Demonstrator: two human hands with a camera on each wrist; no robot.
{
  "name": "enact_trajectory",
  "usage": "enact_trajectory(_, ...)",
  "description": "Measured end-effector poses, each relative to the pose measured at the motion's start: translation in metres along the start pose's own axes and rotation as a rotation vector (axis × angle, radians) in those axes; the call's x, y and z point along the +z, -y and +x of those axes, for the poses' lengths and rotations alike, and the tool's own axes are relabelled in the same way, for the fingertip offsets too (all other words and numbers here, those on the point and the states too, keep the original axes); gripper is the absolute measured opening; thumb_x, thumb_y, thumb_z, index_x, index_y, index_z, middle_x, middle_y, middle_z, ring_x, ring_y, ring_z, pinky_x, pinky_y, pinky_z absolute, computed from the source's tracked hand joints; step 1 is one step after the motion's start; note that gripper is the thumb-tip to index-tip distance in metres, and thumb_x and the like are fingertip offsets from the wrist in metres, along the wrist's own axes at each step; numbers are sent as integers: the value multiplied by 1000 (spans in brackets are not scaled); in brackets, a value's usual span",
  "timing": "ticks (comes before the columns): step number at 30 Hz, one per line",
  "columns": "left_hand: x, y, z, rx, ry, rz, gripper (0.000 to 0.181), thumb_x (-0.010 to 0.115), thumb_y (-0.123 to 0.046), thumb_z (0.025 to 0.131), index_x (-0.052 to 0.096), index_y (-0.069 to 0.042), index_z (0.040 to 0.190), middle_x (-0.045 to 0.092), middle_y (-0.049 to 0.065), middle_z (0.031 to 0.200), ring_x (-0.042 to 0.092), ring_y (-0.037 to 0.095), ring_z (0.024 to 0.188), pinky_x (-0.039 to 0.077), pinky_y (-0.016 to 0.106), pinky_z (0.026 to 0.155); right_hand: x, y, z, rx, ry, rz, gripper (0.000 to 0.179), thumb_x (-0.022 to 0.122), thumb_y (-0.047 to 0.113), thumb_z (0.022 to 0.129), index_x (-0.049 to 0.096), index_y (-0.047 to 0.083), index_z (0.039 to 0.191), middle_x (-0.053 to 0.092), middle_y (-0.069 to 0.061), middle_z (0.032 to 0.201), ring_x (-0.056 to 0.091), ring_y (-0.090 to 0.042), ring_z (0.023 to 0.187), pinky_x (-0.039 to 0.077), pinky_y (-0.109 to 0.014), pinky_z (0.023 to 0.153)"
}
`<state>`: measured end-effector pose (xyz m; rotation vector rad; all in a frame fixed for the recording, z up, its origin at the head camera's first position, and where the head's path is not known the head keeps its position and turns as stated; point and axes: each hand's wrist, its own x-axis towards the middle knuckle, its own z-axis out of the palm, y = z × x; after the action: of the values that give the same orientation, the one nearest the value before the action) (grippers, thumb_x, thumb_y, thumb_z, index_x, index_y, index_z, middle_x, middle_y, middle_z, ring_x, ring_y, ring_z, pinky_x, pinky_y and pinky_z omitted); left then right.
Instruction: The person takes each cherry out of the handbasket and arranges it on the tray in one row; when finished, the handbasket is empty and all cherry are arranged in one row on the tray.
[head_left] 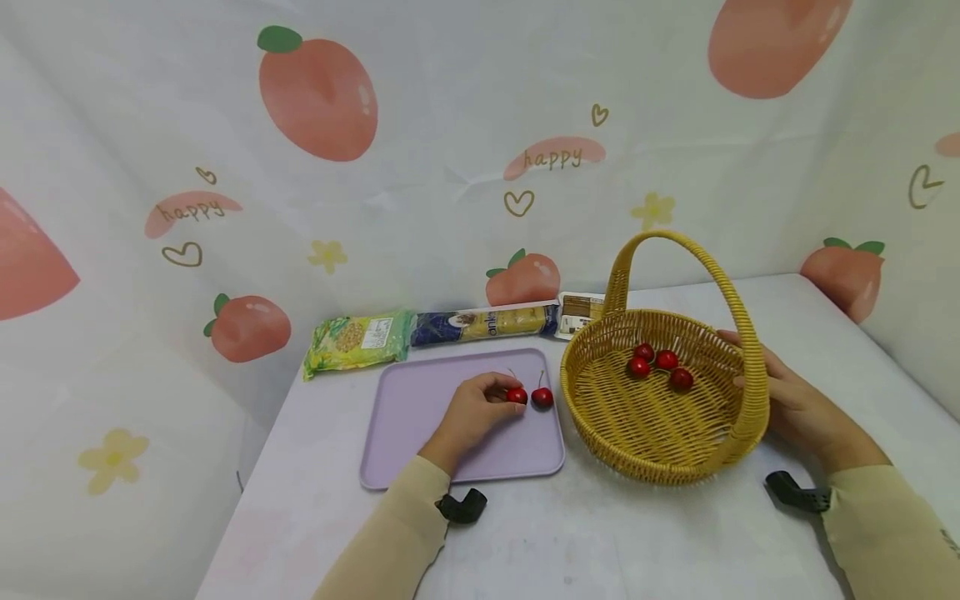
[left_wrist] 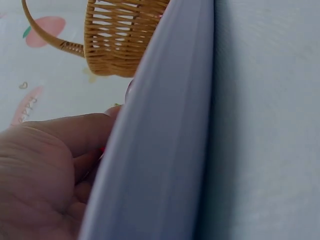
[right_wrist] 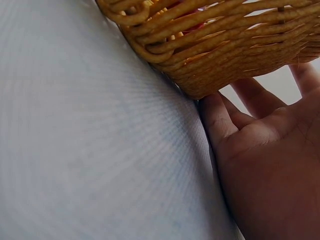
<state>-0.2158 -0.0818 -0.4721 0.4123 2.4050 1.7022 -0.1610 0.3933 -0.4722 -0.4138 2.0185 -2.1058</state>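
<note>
On the right part of the lilac tray, my left hand pinches a red cherry between thumb and fingers. Another cherry, stem up, sits just right of it on the tray. In the left wrist view the tray edge hides most of the held cherry and the fingertips. My right hand holds the yellow wicker basket at its right side, by the handle's base, with fingertips at the rim. Several cherries lie inside the basket, toward its back.
Behind the tray lie a green-yellow food packet, a long blue and yellow pack and a small brown and white pack. The basket's tall arched handle rises above it. A printed cloth hangs behind the table.
</note>
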Motion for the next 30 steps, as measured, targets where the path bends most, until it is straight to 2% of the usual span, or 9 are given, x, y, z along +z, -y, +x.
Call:
enact_trajectory(10,4,0,-1,12,-4,91,30,94,-9,88,81,-6,115,76,-3,100,67,13,88,54,28,79,1,0,2,12,-7,8,66,42,8,116,22,29,175,25,-3,166,48,-8,137,53,-28,97)
enact_trajectory(24,5,2,-1,4,-20,135,35,96,-17,86,81,-11,116,75,-4,101,64,15,89,53,35,82,-1,-1,1,21,-5,-10,66,42,9,116,21,29,175,26,-4,165,50,-9,136,53,-28,98)
enact_trajectory(30,4,2,-2,14,-24,128,35,96,-16,86,81,-10,117,74,-4,102,64,15,90,53,34,82,0,-1,1,20,-15,-42,66,43,10,115,22,30,175,25,-3,166,48,-8,137,52,-27,98)
